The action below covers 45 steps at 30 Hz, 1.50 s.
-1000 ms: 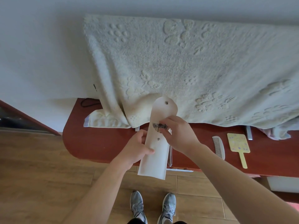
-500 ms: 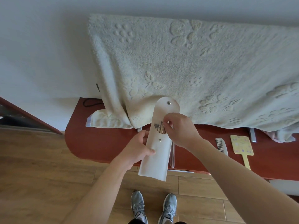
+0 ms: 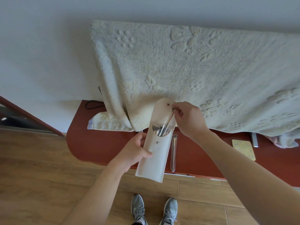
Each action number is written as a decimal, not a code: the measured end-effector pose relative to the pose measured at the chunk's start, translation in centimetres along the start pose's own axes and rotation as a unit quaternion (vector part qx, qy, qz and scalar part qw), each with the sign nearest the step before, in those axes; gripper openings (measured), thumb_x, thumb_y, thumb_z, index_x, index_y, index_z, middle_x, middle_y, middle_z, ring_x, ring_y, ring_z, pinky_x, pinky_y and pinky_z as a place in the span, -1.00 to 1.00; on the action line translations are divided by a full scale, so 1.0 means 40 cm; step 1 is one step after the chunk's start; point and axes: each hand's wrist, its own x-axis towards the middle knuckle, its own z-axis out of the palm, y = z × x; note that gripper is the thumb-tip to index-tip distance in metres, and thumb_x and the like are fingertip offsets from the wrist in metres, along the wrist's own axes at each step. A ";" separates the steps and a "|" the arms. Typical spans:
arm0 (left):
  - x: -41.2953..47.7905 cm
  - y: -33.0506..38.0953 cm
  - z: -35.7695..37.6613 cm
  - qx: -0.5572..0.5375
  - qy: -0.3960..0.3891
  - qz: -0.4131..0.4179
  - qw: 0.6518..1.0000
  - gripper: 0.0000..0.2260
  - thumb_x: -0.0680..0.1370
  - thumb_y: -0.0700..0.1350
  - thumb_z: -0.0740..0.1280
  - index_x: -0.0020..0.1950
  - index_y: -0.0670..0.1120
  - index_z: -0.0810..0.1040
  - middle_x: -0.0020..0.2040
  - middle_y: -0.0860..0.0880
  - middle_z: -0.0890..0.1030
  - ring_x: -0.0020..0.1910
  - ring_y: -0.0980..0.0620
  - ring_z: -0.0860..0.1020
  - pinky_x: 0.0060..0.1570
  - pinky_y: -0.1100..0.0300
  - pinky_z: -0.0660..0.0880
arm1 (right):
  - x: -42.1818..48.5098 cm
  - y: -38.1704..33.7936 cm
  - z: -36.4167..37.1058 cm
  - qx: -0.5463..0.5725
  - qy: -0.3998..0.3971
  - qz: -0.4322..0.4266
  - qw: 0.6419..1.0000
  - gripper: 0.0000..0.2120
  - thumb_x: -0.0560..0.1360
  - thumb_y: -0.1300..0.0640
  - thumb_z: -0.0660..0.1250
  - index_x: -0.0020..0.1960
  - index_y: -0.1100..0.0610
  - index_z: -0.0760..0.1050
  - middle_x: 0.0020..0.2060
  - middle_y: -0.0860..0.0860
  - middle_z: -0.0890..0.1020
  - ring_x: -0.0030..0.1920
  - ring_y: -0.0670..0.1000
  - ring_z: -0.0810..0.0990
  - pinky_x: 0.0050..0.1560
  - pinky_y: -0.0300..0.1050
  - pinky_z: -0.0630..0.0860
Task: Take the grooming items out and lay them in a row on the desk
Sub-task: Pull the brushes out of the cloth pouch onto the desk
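My left hand grips a long white pouch by its left edge, holding it upright over the front of the red-brown desk. The pouch's snap flap is open. Several thin metal grooming tools stand in its mouth. My right hand pinches the top of one slim metal tool, which is drawn partway out and leans up to the right. A clear-sleeved slim tool lies on the desk just right of the pouch. A yellow hand mirror lies farther right, partly behind my right forearm.
A cream embossed towel hangs from the wall and drapes over the back of the desk. A grey strip lies under its right end. A black cable sits at the desk's back left. Wooden floor and my grey shoes are below.
My right hand has risen from the pouch's mouth to near the flap's snap, drawing one metal tool partway out. The view has shifted, so the comb is now hidden behind my forearm.
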 end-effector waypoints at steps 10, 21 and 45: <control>-0.011 0.010 -0.014 -0.002 0.049 -0.041 0.998 -0.61 0.42 -0.40 0.39 0.11 0.00 0.50 0.01 0.00 0.67 -0.02 0.04 0.64 -0.17 0.19 0.48 | 0.024 0.044 -0.046 -0.003 0.057 0.058 0.997 -0.82 0.47 0.36 0.24 -0.02 0.24 0.59 -0.16 0.07 0.60 -0.24 -0.06 0.44 -0.19 -0.24 0.33; -0.007 0.009 -0.019 0.008 0.067 -0.067 0.996 -0.60 0.41 -0.40 0.36 0.13 -0.01 0.51 0.04 -0.03 0.65 0.00 -0.01 0.62 -0.15 0.14 0.49 | -0.008 0.085 -0.052 -0.010 -0.002 0.071 0.997 -0.78 0.43 0.41 0.23 -0.11 0.20 0.61 -0.25 0.06 0.60 -0.25 0.07 0.54 -0.22 -0.12 0.45; 0.037 0.034 0.009 -0.040 0.016 -0.011 0.999 -0.54 0.38 -0.33 0.42 0.21 0.03 0.56 0.06 0.01 0.69 0.02 -0.05 0.67 0.12 -0.14 0.56 | -0.059 0.048 -0.015 0.010 -0.141 -0.052 0.989 -0.78 0.48 0.40 0.29 -0.07 0.16 0.64 -0.20 0.03 0.60 -0.19 0.04 0.56 -0.21 -0.20 0.43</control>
